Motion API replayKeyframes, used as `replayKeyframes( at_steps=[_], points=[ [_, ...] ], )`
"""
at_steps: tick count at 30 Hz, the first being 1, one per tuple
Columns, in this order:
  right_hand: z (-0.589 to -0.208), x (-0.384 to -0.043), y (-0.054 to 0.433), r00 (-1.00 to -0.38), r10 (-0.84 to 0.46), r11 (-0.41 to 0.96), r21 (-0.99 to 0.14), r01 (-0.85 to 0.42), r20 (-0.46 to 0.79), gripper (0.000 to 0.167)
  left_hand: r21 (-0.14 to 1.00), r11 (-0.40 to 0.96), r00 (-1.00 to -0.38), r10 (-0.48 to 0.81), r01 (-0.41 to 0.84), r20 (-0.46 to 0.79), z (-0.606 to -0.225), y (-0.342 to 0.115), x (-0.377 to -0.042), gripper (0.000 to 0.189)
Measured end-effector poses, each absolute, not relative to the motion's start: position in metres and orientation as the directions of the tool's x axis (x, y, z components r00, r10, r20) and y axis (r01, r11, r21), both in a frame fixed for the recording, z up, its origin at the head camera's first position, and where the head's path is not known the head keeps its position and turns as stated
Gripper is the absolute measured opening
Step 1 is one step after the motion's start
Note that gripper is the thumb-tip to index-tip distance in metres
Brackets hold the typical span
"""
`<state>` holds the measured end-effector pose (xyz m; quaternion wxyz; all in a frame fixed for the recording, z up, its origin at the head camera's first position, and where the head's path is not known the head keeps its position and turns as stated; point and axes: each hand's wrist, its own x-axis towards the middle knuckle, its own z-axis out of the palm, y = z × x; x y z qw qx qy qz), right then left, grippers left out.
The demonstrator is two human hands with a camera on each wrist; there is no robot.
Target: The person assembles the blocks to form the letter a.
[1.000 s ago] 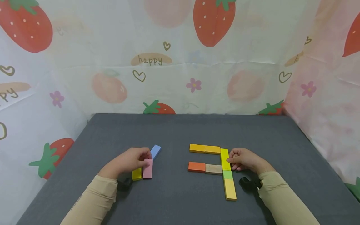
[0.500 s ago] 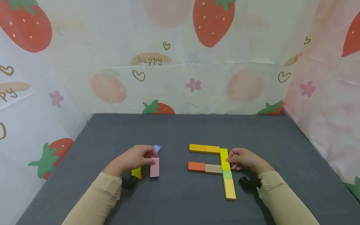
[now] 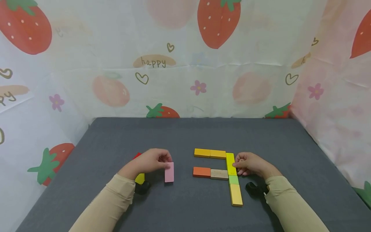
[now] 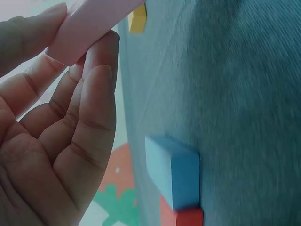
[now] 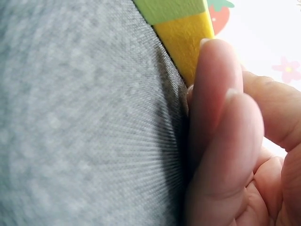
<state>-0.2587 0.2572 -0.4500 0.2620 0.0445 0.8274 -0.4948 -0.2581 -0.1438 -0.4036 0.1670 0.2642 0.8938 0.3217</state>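
My left hand (image 3: pixel 150 162) pinches a pink block (image 3: pixel 169 172) between thumb and fingers, at the left of the block layout. In the left wrist view the pink block (image 4: pixel 89 28) sits between the thumb and fingertips, apart from the cloth. My right hand (image 3: pixel 255 165), its fingers loosely bent, touches the right side of a bright yellow block (image 3: pixel 230 163). Below that one lie a green block (image 3: pixel 233 179) and a yellow block (image 3: pixel 236 195) in line. Leftward run an orange block (image 3: pixel 201 172) and a plain wooden block (image 3: pixel 219 174).
Two amber blocks (image 3: pixel 210 153) form the layout's top row. Partly hidden by the left hand are a yellow block (image 3: pixel 140 179) and a red block (image 3: pixel 137 155). The left wrist view also shows a blue block (image 4: pixel 183 179). Dark grey cloth (image 3: pixel 185 209) covers the table.
My left hand has carried the pink block rightward, away from the loose yellow block. The blue block is now hidden in the head view and the red one shows. My right hand stays put.
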Motion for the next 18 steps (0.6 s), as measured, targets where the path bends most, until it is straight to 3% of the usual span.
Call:
replayKeyframes(
  at_steps=[18],
  points=[
    [-0.449, -0.259, 0.258, -0.857, -0.188, 0.500, -0.798, 0.336, -0.479, 0.019, 0.705, 0.622, -0.742, 0.639, 0.340, -0.205, -0.420, -0.096, -0.264, 0.005]
  ],
)
